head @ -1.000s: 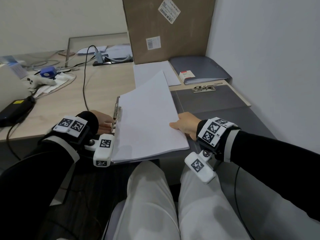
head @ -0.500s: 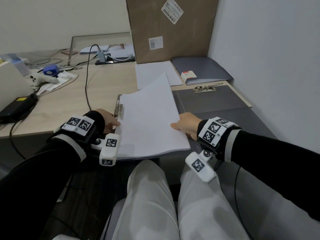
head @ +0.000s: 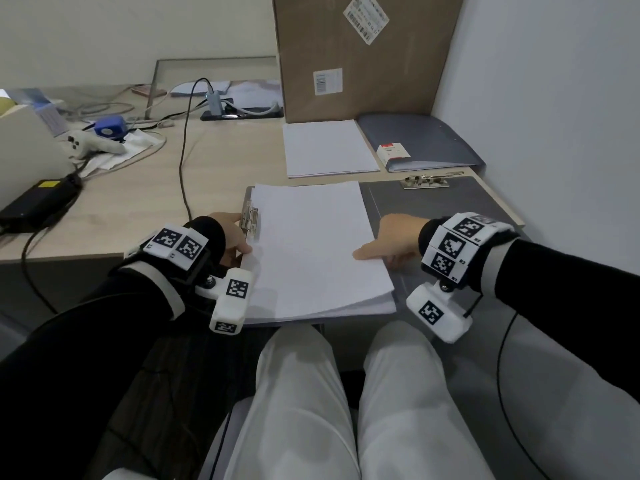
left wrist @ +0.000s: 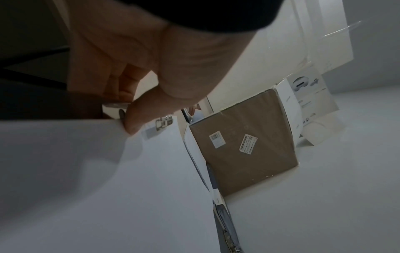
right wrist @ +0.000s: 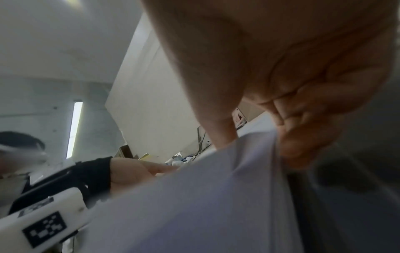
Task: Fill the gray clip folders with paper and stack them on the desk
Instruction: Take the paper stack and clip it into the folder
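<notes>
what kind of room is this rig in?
Most likely an office workstation: a wooden desk against white walls, with gray folders, a stack of blank paper, a cardboard shipping box and charger cables.

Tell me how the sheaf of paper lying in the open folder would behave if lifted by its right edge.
The paper would probably flop and sag: it is a thin, loose sheaf. Sheets may fan apart; the near corner already shows separate layers. It looks light, since the right hand pinches the edge with thumb and fingers alone.
</notes>
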Demonstrator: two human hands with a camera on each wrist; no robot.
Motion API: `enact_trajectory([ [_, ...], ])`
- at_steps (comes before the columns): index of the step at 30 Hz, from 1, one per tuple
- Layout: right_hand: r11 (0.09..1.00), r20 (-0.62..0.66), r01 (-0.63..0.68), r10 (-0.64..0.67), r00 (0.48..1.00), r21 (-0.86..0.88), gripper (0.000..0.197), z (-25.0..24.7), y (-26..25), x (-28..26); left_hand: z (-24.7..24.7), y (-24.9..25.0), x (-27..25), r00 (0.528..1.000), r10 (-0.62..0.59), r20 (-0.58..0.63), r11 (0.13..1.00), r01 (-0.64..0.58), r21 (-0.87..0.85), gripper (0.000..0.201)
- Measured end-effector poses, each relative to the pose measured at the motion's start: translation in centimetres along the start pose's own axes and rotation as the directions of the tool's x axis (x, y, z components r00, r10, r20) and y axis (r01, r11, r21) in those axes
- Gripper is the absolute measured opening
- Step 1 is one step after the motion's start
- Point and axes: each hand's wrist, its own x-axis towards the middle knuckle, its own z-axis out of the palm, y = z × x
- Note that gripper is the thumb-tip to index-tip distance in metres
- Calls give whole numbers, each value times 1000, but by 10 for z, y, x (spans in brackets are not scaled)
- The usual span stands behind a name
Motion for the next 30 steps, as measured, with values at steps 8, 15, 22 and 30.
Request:
enact_trajectory([
  [8, 937, -67, 194, -222, 973, -291, 110, -12, -20, 34, -1, -4, 10, 999, 30, -9, 994, -29, 105, 81],
  [15, 915, 70, 215, -204, 977, -342, 114, 15, -41, 63, 0, -7, 11, 999, 38, 19, 999, -37, -38, 76],
  [22, 904, 77, 229, -216, 973, -361, 120, 25, -36, 75, -2, -8, 12, 999, 33, 38, 998, -31, -55, 77],
  [30, 911, 83, 228, -212, 974, -345, 121, 25, -37, 74, -18, 5, 12, 997, 70, -14, 957, -63, 284, 46],
])
